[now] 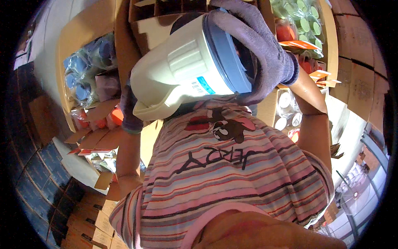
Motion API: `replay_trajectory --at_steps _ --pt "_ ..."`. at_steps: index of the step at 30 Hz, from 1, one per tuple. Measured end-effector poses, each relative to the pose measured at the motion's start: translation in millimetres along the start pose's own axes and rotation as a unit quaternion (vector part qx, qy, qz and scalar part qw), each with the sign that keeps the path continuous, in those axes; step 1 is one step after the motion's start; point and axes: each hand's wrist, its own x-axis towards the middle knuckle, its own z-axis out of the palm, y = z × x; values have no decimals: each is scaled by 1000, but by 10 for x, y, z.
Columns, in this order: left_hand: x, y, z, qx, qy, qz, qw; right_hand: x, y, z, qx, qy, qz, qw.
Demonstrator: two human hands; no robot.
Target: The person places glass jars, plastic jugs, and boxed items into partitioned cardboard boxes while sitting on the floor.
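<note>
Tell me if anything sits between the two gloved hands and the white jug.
Nothing visible does. The right hand in its purple glove is clamped over the blue lid of the white jug, and the left hand touches the jug's bottom end, mostly hidden behind it. The jug is tilted in front of the striped shirt.

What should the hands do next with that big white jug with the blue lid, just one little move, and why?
Probably press or twist the blue lid a little tighter. The right hand in its purple glove already wraps over the lid, and the left hand props the white jug from below, held tilted above open cardboard boxes.
</note>
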Motion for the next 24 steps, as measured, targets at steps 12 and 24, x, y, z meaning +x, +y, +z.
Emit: replay_trajectory --at_steps 12,24 --pt "185 178 -50 -38 -9 25 999 -176 175 302 112 132 52 983" --pt "521 1156 60 51 -228 236 943 -434 69 588 276 350 211 870"
